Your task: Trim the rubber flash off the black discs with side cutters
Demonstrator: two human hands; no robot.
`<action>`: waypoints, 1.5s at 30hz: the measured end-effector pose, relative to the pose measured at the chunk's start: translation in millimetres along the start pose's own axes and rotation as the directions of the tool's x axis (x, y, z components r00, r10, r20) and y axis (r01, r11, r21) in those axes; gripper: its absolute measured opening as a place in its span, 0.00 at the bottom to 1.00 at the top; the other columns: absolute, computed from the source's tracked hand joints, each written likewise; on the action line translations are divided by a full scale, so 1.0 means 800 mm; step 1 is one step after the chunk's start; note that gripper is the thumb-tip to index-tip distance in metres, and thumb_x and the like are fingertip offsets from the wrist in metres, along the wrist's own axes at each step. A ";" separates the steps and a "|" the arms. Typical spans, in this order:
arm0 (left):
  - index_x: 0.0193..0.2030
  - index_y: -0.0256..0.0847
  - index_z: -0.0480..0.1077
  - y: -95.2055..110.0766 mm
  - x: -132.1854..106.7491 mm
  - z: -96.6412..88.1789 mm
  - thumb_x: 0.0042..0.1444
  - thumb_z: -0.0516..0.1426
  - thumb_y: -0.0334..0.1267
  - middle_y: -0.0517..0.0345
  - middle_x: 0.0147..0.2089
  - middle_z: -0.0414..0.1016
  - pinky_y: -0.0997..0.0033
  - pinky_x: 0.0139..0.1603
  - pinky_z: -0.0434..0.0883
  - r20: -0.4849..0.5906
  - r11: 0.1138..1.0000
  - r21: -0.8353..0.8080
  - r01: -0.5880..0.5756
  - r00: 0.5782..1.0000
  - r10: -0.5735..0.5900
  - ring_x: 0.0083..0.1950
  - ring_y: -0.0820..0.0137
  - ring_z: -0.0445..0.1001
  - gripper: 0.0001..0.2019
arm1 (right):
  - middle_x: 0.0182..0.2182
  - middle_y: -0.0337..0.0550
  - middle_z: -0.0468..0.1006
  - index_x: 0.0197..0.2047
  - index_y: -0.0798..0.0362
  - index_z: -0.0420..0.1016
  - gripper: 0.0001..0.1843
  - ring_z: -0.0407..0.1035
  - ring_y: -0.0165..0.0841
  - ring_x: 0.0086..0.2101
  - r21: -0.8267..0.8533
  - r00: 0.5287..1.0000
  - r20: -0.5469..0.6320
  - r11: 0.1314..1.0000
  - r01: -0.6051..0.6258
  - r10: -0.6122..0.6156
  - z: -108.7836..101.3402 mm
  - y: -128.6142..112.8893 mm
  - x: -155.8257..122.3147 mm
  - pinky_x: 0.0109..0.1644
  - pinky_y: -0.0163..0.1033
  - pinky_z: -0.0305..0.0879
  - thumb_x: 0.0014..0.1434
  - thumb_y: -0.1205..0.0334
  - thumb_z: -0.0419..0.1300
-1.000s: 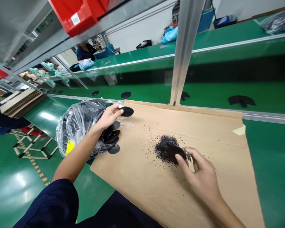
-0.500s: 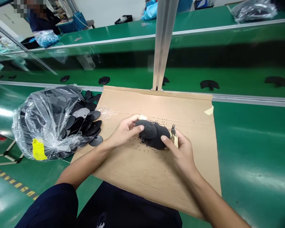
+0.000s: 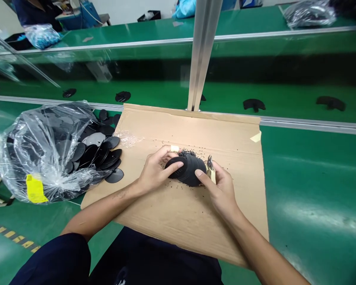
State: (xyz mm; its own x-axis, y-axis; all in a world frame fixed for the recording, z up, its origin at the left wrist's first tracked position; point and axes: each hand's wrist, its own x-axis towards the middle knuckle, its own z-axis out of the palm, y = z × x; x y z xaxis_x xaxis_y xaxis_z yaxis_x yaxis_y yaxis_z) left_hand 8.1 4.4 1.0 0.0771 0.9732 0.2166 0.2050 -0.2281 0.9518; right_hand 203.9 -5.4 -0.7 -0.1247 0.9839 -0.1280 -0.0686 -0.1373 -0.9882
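Black disc (image 3: 179, 173) pinched in the left hand (image 3: 154, 170), thumb on top, fingers curled in under it, hand mostly closed. Right hand (image 3: 221, 190) closed too: thumb clamps the near right edge of a fanned black stack (image 3: 192, 174), and cream-handled nippers (image 3: 211, 169) sit in the same grip, metal tips pointing far; whether they are spread is too small to tell. Step in hand, as I read it: joining the single disc to the stack's left end. Disc overlaps the stack in view; touching or just above, cannot tell. Next move would call for squaring the disc against the others while the right grip keeps the stack together, nipper tips clear. Stack and disc sit between the hands, over the near side of a pile of black bits (image 3: 188, 152) on the cardboard sheet (image 3: 160, 221). More loose discs (image 3: 114, 175) spill right of the clear bag (image 3: 47, 158), left of the left hand, across cardboard and green tabletop (image 3: 299, 174).
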 end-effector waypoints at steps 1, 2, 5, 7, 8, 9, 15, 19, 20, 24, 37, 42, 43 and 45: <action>0.45 0.38 0.74 -0.002 -0.001 -0.001 0.60 0.66 0.42 0.58 0.36 0.80 0.78 0.37 0.75 -0.013 0.998 0.058 -0.022 1.000 0.023 0.35 0.74 0.77 0.12 | 0.31 0.38 0.75 0.38 0.50 0.77 0.18 0.68 0.34 0.33 -0.001 1.000 0.004 1.000 -0.001 0.001 0.000 0.001 0.000 0.38 0.38 0.68 0.55 0.44 0.70; 0.45 0.38 0.75 -0.004 -0.002 -0.002 0.60 0.66 0.42 0.59 0.34 0.79 0.79 0.35 0.74 -0.015 0.994 0.101 -0.033 0.999 0.035 0.32 0.75 0.76 0.12 | 0.31 0.38 0.76 0.38 0.50 0.77 0.18 0.68 0.34 0.33 -0.007 1.000 0.009 1.000 -0.001 0.001 0.000 0.001 -0.001 0.38 0.38 0.69 0.55 0.44 0.70; 0.46 0.39 0.75 -0.006 -0.002 -0.006 0.60 0.66 0.43 0.61 0.30 0.78 0.80 0.30 0.72 0.022 0.995 0.096 -0.002 1.000 0.000 0.27 0.77 0.73 0.12 | 0.32 0.39 0.77 0.39 0.50 0.77 0.19 0.70 0.35 0.34 -0.034 1.000 0.017 0.999 0.004 -0.003 0.001 0.001 -0.002 0.39 0.38 0.70 0.56 0.43 0.69; 0.47 0.38 0.75 -0.004 -0.001 -0.006 0.62 0.65 0.44 0.59 0.32 0.78 0.80 0.31 0.73 0.022 1.000 0.005 0.023 1.000 -0.023 0.29 0.76 0.75 0.12 | 0.33 0.40 0.78 0.40 0.50 0.77 0.19 0.70 0.35 0.34 -0.056 1.000 0.005 0.998 0.010 -0.010 0.002 0.000 -0.003 0.40 0.38 0.71 0.57 0.43 0.69; 0.47 0.38 0.75 -0.003 -0.001 -0.006 0.62 0.64 0.44 0.57 0.35 0.79 0.79 0.32 0.74 0.010 0.998 -0.050 0.025 1.000 -0.024 0.32 0.75 0.77 0.13 | 0.33 0.40 0.78 0.40 0.50 0.76 0.19 0.70 0.35 0.34 -0.069 1.000 -0.004 0.997 0.015 -0.016 0.002 0.000 -0.003 0.40 0.38 0.71 0.57 0.43 0.69; 0.48 0.38 0.74 -0.001 -0.001 -0.005 0.63 0.64 0.44 0.56 0.38 0.80 0.78 0.34 0.75 0.000 0.995 -0.100 0.024 1.000 -0.024 0.35 0.73 0.78 0.13 | 0.33 0.40 0.77 0.39 0.50 0.76 0.19 0.70 0.35 0.34 -0.081 1.000 -0.014 0.997 0.021 -0.022 0.002 0.000 -0.003 0.40 0.38 0.71 0.57 0.43 0.69; 0.54 0.41 0.73 0.002 -0.005 -0.004 0.62 0.64 0.40 0.57 0.39 0.77 0.77 0.34 0.71 0.031 0.999 0.028 0.035 0.999 -0.036 0.32 0.76 0.73 0.15 | 0.33 0.39 0.77 0.39 0.49 0.77 0.17 0.70 0.36 0.36 -0.070 0.999 -0.023 0.997 0.044 -0.045 0.003 -0.001 -0.004 0.41 0.39 0.71 0.57 0.45 0.69; 0.52 0.41 0.75 -0.003 -0.009 -0.002 0.61 0.65 0.40 0.64 0.27 0.67 0.75 0.32 0.67 0.002 0.989 0.146 -0.012 1.000 0.012 0.27 0.76 0.65 0.14 | 0.36 0.42 0.80 0.42 0.49 0.77 0.18 0.72 0.37 0.38 -0.054 0.999 -0.022 0.998 0.032 -0.033 0.004 -0.002 -0.005 0.43 0.41 0.73 0.58 0.45 0.69; 0.52 0.41 0.75 -0.004 -0.010 -0.001 0.61 0.64 0.39 0.66 0.25 0.64 0.75 0.32 0.67 0.003 0.989 0.144 -0.022 1.000 0.022 0.27 0.75 0.64 0.13 | 0.37 0.42 0.80 0.42 0.49 0.77 0.18 0.73 0.37 0.38 -0.057 0.999 -0.025 0.998 0.035 -0.036 0.005 -0.001 -0.005 0.44 0.41 0.73 0.58 0.45 0.69; 0.52 0.41 0.74 -0.003 -0.013 0.003 0.62 0.64 0.38 0.67 0.25 0.63 0.76 0.32 0.66 -0.013 0.985 0.153 -0.085 0.996 0.088 0.27 0.76 0.64 0.13 | 0.36 0.41 0.79 0.42 0.49 0.76 0.16 0.72 0.36 0.37 -0.092 0.996 -0.054 0.994 0.062 -0.067 0.005 0.000 -0.005 0.42 0.39 0.72 0.59 0.46 0.68; 0.51 0.41 0.74 -0.005 -0.013 0.007 0.61 0.65 0.39 0.66 0.26 0.64 0.74 0.37 0.70 -0.051 0.983 0.156 -0.101 0.993 0.110 0.29 0.75 0.67 0.13 | 0.35 0.41 0.79 0.41 0.49 0.76 0.17 0.73 0.37 0.37 -0.091 0.995 -0.068 0.994 0.061 -0.067 0.007 -0.003 -0.007 0.43 0.41 0.72 0.58 0.45 0.69; 0.50 0.41 0.75 -0.004 -0.014 0.005 0.60 0.66 0.40 0.65 0.28 0.65 0.75 0.34 0.67 -0.059 0.972 0.193 -0.136 0.987 0.150 0.28 0.76 0.65 0.13 | 0.34 0.40 0.79 0.39 0.49 0.76 0.16 0.72 0.36 0.36 -0.111 0.997 -0.044 0.992 0.056 -0.062 0.006 -0.003 -0.007 0.41 0.40 0.72 0.58 0.46 0.69; 0.50 0.41 0.76 -0.005 -0.014 0.004 0.60 0.66 0.40 0.65 0.28 0.66 0.75 0.34 0.67 -0.064 0.970 0.199 -0.138 0.986 0.153 0.28 0.76 0.65 0.13 | 0.34 0.40 0.79 0.39 0.49 0.76 0.16 0.72 0.36 0.35 -0.111 0.997 -0.043 0.992 0.055 -0.060 0.006 -0.004 -0.007 0.41 0.40 0.72 0.58 0.46 0.69; 0.52 0.42 0.75 -0.006 -0.014 0.004 0.60 0.66 0.39 0.64 0.31 0.69 0.75 0.35 0.68 -0.064 0.974 0.188 -0.129 0.988 0.143 0.29 0.77 0.66 0.14 | 0.33 0.40 0.78 0.40 0.49 0.76 0.17 0.72 0.36 0.35 -0.109 0.998 -0.040 0.993 0.053 -0.058 0.006 -0.004 -0.007 0.40 0.40 0.72 0.58 0.45 0.69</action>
State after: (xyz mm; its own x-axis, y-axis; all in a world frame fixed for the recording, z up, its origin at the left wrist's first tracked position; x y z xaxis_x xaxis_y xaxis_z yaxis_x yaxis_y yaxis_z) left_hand 9.7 -5.9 -6.5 0.0430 0.9303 0.3642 0.3732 -0.3531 0.8579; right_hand 199.6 -10.9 3.6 -0.0807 0.9940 -0.0739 0.0331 -0.0715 -0.9969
